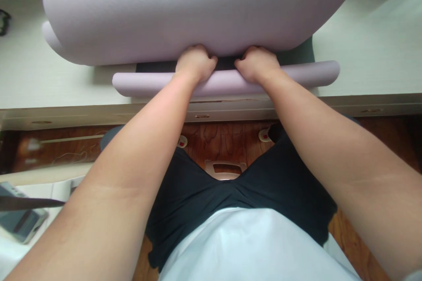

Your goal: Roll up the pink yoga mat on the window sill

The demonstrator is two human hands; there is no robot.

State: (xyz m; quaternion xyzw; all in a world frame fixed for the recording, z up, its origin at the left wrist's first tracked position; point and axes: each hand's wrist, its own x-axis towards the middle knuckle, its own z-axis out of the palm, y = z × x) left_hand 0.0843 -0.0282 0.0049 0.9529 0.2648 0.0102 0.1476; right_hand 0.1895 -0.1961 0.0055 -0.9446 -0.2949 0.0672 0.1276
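A lilac yoga mat (pixel 204 4) with a soft, finely textured surface bulges up in a large curve across the far side of the desk. Its rolled near edge (pixel 148 84) lies along the desk front, and a dark grey strip (pixel 298 55) shows between the two. My left hand (pixel 197 62) is closed at the mat, knuckles up, its wrist over the near roll. Beside it, my right hand (pixel 258 63) is curled the same way, thumbs facing each other with a small gap between. The large curve partly hides the fingertips of both hands.
The pale desk (pixel 369 61) reaches out on both sides, with drawers under its front edge. A dark object (pixel 4 22) sits at far left. Below left, a phone-like device (pixel 24 219) rests on a white surface. Wooden floor (pixel 214 140) shows beneath.
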